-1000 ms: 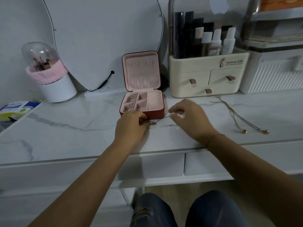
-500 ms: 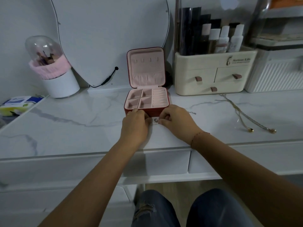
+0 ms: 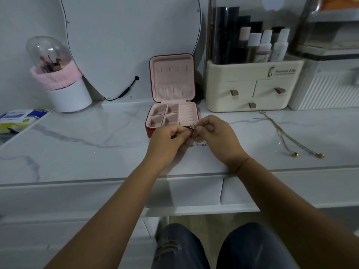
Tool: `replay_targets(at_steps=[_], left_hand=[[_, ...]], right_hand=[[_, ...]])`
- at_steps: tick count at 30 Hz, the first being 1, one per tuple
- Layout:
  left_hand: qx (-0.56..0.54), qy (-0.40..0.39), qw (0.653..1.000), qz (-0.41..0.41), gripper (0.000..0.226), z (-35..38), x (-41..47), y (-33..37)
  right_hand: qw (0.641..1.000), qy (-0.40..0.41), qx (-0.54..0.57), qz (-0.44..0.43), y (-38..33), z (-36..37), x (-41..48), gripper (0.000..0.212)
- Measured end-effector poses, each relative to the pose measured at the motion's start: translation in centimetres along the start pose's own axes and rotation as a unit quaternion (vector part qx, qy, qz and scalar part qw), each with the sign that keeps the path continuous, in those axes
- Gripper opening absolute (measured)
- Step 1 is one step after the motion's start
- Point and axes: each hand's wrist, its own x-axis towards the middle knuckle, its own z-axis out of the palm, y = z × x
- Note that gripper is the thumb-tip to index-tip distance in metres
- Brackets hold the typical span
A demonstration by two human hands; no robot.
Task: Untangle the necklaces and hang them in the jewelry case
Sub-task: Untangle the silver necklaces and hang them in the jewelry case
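Both hands are raised together just in front of the case (image 3: pixel 148 131), fingers curled.

- Left hand (image 3: pixel 168 139): thumb and forefinger pinch the necklace (image 3: pixel 200 144) beside its pendant (image 3: pixel 192 126).
- Right hand (image 3: pixel 216 135): fingertips pinch the same necklace on the pendant's other side. The two grips are near touching, with the pendant showing between them.
- A short run of fine silver chain hangs below the right hand toward the table (image 3: pixel 77 152). Whether it touches the surface cannot be told.

Containers:

- The case stands open, lid upright. A row of small hooks (image 3: pixel 172 69) and a gathered pocket sit in the lid. The base has four square compartments and a ribbed ring section, all showing pink lining.
- A cream organizer (image 3: pixel 252 88) stands to the right of the case, with three drawers shut. Bottles (image 3: pixel 268 46) and dark tubes stand upright in its top tray.
- A white holder (image 3: pixel 69 98) with a pink band and clear dome stands to the left, with brushes (image 3: pixel 49 63) inside.

Gold necklaces (image 3: pixel 284 140) lie flat on the table well to the right of the hands — two strands ending in round beads.

A mirror (image 3: pixel 126 45) stands behind the case.
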Motion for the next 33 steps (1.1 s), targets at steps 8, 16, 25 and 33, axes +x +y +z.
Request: replay_targets(at_steps=[8,16,25,33], left_hand=[[-0.072,0.083,0.994,-0.012,0.018,0.1,0.2,-0.1],[-0.154,0.135,0.975,-0.091,0.024,-0.1,0.5,-0.7],[-0.110,0.147,0.979,-0.087,0.029,-0.4,0.7,-0.8],[-0.084,0.153,0.982,-0.077,0.024,-0.6,0.8,-0.6]], right_hand=[[0.999,-0.037,-0.033,0.009,0.2,-0.1,-0.1,0.011],[0.987,-0.001,0.149,0.053,-0.5,-1.1,-0.1,0.015],[0.931,-0.111,0.295,0.183,-0.8,-3.9,1.1,0.024],[0.984,-0.155,-0.065,0.063,-3.0,-6.6,1.4,0.018]])
